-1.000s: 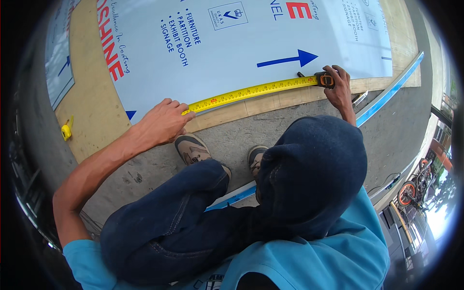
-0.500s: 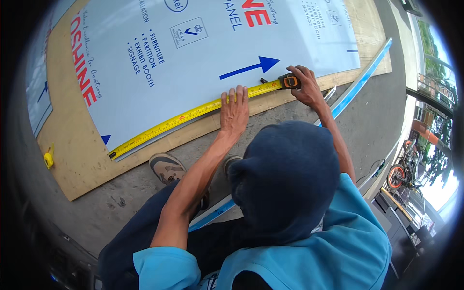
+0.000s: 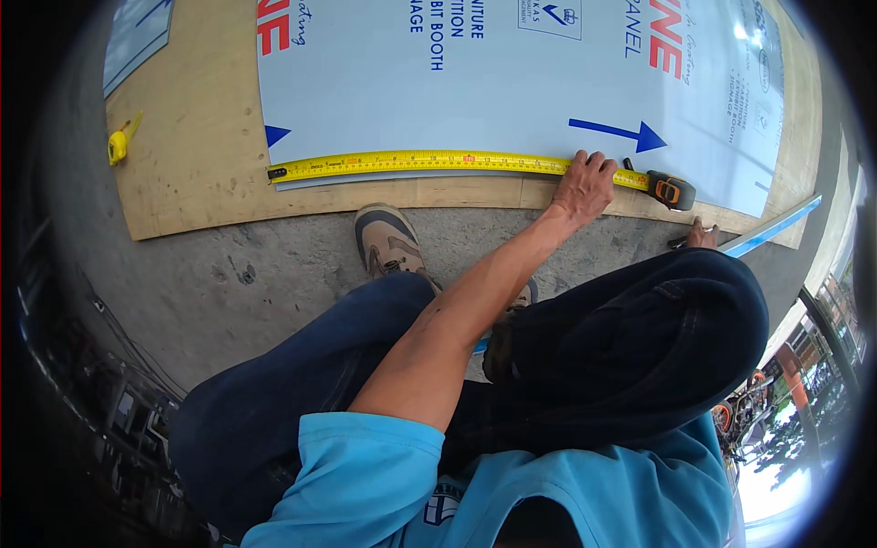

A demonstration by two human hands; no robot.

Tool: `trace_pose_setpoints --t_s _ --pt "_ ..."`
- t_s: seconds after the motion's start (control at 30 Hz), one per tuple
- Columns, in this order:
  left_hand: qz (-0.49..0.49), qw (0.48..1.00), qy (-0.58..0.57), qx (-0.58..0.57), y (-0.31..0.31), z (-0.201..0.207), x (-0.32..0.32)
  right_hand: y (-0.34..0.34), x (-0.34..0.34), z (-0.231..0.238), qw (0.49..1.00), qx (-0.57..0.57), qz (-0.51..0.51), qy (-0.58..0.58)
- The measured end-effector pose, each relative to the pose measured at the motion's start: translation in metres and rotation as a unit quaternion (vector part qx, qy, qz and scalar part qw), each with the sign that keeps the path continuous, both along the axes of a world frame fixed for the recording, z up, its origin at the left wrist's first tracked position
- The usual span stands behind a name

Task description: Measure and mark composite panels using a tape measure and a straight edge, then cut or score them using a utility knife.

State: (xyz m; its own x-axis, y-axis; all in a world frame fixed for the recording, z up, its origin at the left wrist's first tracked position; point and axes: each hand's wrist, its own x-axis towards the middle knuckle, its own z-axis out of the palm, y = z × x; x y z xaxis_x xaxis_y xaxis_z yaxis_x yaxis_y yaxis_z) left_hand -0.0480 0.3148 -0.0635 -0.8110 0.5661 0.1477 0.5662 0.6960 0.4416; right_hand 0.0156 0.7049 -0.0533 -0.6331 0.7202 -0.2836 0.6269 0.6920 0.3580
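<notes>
A yellow tape measure blade (image 3: 411,162) runs along the near edge of a pale blue-grey panel (image 3: 365,100), its hooked end at the panel's left corner. Its black and orange case (image 3: 671,191) rests at the right end, with no hand on it. My left hand (image 3: 585,187) presses on the blade with bent fingers, left of the case. My right hand (image 3: 702,236) is low by the floor beyond my right knee, mostly hidden. Its fingers appear closed around a slim dark and silvery thing that I cannot make out. A small dark stick-like piece (image 3: 628,164) lies by the case.
Under the panel is a plywood sheet (image 3: 192,196). Another yellow tape measure (image 3: 119,144) lies at its left, near a second panel piece (image 3: 137,41). A long blue and silver strip (image 3: 776,226) lies on the concrete floor at right. My shoe (image 3: 388,239) stands near the plywood edge.
My right hand has let go of the tape case and moved down toward the floor. My left hand has slid right along the blade, its fingers now bent. The view has turned.
</notes>
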Motion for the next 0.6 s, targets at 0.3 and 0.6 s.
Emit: trace_pose_setpoints --t_s 0.3,0.6 --pt "0.032 0.999 0.026 -0.008 -0.011 -0.012 0.008 -0.121 0.032 0.182 0.892 -0.258 -0.155 0.339" --pt "0.022 0.999 -0.004 -0.029 -0.006 -0.013 0.015 -0.247 -0.178 0.343 0.845 -0.242 0.153 0.453"
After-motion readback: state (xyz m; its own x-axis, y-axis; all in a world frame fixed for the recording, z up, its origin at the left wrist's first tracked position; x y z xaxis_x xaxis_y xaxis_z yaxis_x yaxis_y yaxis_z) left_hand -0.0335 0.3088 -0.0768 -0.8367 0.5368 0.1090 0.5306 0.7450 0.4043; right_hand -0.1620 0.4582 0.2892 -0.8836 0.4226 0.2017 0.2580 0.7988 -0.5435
